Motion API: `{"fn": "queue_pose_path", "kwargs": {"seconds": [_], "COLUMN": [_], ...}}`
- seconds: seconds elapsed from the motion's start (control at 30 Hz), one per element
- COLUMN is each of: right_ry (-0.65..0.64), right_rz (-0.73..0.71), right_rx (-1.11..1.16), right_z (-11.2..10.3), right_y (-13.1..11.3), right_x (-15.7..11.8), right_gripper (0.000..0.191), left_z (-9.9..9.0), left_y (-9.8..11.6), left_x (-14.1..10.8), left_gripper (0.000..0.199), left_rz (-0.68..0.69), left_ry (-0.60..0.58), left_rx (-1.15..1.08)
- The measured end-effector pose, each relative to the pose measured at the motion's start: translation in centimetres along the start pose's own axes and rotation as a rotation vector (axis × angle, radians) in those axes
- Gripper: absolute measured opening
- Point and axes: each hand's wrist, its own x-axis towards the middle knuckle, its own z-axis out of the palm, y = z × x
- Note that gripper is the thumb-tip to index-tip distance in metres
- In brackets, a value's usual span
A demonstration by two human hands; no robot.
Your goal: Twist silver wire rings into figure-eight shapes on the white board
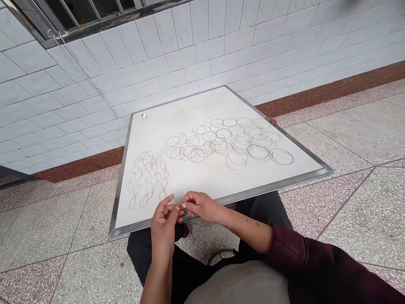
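Note:
Over the near edge of the white table [193, 103], my left hand [165, 217] and my right hand [200, 205] meet, fingertips almost touching. Both pinch one thin wire loop [182, 221]; part of it curves up above the fingers and part hangs below them, and the rest is hidden. The left index finger sticks out. Many thin wire rings [221, 145] lie spread and overlapping across the middle and right of the table. Left of my hands, several wires twisted into figure-eight shapes [163, 182] lie in loose rows.
A small white and red object [144, 116] sits near the table's far left corner. The table has a metal rim [259, 191] and stands by a white tiled wall [196, 50]. A barred window [95, 10] is at upper left. My knees are under the near edge.

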Motion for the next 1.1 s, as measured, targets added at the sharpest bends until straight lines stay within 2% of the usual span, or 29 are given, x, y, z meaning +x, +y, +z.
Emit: {"fn": "queue_pose_path", "kwargs": {"seconds": [0.2,0.5,0.77,1.1], "right_ry": [-0.001,0.024,0.039,0.057], "right_rz": [0.007,0.039,0.040,0.052], "right_rx": [-0.015,-0.034,0.026,-0.002], "right_z": [0.1,0.2,0.6,0.7], "right_y": [0.1,0.1,0.4,0.4], "right_x": [-0.1,0.0,0.1,0.1], "right_gripper": [0.014,0.013,0.012,0.010], "left_z": [-0.1,-0.2,-0.3,-1.3], "left_y": [-0.3,-1.1,-1.5,-2.6], "left_x": [0.3,0.3,0.5,1.3], "left_gripper": [0.058,0.055,0.050,0.059], "left_rz": [0.012,0.150,0.115,0.061], "left_ry": [0.024,0.051,0.008,-0.034], "left_rx": [0.035,0.126,0.159,0.147]}}
